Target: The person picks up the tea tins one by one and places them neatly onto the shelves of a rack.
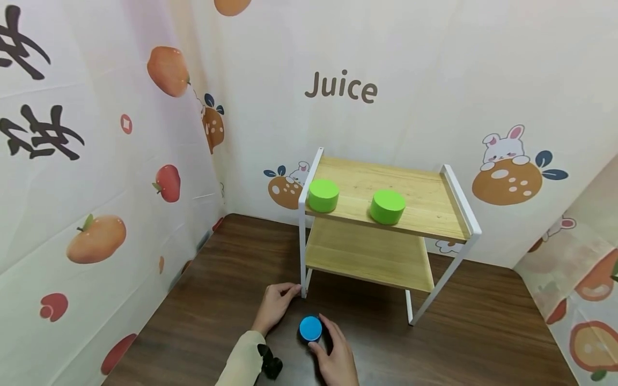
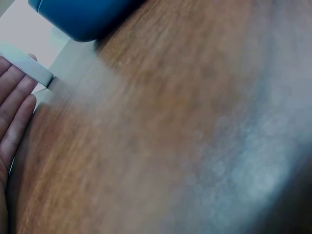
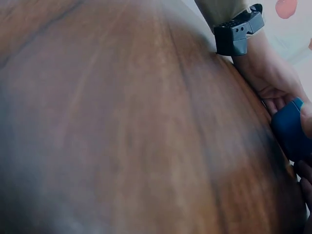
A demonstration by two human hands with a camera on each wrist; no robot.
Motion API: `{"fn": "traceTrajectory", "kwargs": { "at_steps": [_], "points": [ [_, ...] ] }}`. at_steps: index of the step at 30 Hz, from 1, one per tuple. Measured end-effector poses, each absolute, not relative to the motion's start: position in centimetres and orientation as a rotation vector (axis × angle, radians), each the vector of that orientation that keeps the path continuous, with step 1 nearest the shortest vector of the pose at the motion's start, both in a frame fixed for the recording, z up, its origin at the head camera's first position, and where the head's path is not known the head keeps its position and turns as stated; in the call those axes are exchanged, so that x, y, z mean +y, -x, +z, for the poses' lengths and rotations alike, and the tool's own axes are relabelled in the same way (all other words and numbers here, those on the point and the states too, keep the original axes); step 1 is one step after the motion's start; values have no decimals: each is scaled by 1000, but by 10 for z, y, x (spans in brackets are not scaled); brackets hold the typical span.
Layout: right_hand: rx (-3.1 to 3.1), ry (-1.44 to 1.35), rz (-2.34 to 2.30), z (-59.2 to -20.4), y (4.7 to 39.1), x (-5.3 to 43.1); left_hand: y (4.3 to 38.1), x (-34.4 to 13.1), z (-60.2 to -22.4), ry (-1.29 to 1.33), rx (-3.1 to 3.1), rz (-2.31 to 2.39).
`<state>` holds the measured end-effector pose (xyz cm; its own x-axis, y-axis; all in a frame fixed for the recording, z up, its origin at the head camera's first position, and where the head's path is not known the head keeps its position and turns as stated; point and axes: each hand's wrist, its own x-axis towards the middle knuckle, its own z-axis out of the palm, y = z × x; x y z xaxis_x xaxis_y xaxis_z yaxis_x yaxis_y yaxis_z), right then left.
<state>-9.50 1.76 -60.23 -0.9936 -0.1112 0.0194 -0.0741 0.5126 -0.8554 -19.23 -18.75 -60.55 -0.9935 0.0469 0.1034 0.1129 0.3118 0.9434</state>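
Observation:
A short blue cylinder (image 1: pixel 310 328) stands on the dark table in front of the shelf. My right hand (image 1: pixel 334 351) grips it from the right, thumb at the near side and fingers at the far side. In the right wrist view the blue cylinder (image 3: pixel 292 129) shows at the right edge between thumb and fingers. My left hand (image 1: pixel 276 304) reaches to the front left foot of the two-tier shelf (image 1: pixel 280 268). Its fingers (image 2: pixel 17 114) lie fairly straight against the white leg (image 2: pixel 29 66) in the left wrist view. The left thumb is mostly hidden there.
Two green cylinders, one at the left end (image 1: pixel 323 195) and one near the middle (image 1: pixel 388 207), sit on the upper board's front edge. Below is a lower wooden board (image 1: pixel 367 252). Printed curtains (image 1: pixel 386 123) enclose the brown table (image 1: pixel 203 327).

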Motion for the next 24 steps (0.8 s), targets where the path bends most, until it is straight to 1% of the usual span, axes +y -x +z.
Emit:
{"fn": "traceTrajectory", "kwargs": {
  "at_steps": [4, 24],
  "points": [
    [2724, 137, -1524, -602, 95, 16, 193, -188, -605, 154, -2500, -1791],
    [2754, 163, -1541, -602, 94, 19, 194, -187, -604, 146, -2496, -1801]
  ]
}}
